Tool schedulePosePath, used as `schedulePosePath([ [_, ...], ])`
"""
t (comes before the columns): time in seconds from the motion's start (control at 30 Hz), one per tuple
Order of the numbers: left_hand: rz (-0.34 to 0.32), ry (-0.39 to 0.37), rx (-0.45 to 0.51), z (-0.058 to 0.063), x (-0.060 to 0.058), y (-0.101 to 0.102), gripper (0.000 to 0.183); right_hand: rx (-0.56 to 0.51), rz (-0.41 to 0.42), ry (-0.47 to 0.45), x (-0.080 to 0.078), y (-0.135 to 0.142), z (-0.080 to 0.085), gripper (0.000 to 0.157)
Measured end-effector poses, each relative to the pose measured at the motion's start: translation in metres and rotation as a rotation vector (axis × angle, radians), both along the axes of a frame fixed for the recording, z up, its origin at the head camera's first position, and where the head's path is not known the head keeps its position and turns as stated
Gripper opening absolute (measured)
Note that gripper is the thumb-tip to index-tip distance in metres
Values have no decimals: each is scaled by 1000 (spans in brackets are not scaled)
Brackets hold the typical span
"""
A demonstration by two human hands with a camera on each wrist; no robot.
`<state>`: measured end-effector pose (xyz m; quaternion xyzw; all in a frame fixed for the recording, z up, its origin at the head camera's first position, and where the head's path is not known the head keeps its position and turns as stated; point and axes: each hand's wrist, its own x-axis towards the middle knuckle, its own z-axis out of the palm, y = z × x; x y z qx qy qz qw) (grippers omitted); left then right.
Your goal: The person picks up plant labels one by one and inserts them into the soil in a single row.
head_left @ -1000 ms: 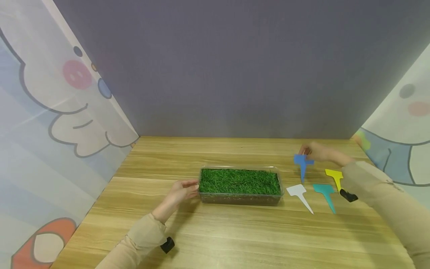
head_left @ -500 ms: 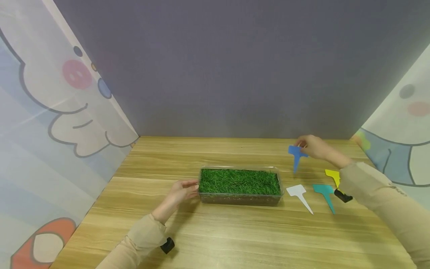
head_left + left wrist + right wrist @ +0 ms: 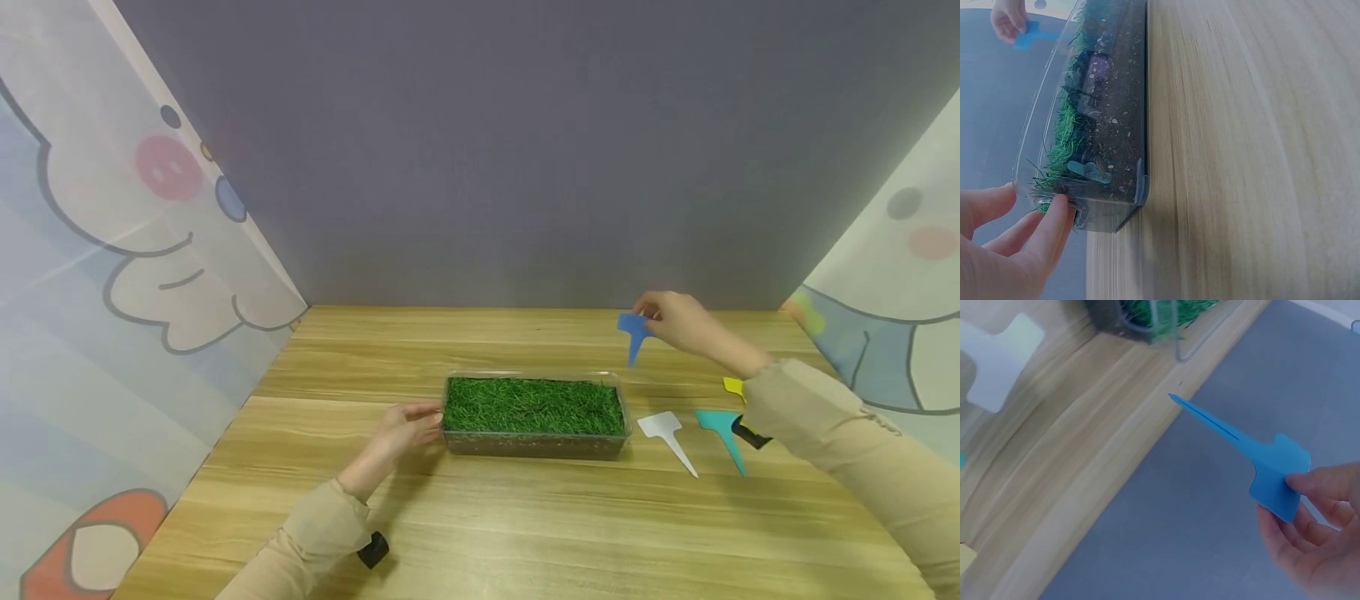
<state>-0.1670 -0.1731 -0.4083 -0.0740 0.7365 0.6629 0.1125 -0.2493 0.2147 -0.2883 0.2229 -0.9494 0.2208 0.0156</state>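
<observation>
Blue marker [image 3: 633,330] pinched in right hand [image 3: 681,322], behind right end of grass tray [image 3: 534,447]: carry tip-down, steadying tray with outstretched left hand [image 3: 401,427].

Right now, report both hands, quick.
Left hand: open, touching the clear grass box at its left end.
Right hand: closed, holding the blue T-shaped marker by its wide head.
</observation>
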Motion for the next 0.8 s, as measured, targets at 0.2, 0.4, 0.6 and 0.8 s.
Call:
schedulePosePath([
  [0.2,2,4,-8,1,1,1,35,-14,12,22,5,-14,8,20],
  [0.4,7,6,-10,2,1,1,35,-21,25,16,7,-27,12,20],
  [0.6,5,5,-24,2,2,1,36,-31,39,9,8,-42,14,19],
  [0.8,5,4,-26,1,1,0,35,-58,59,-7,6,-57,13,17],
])
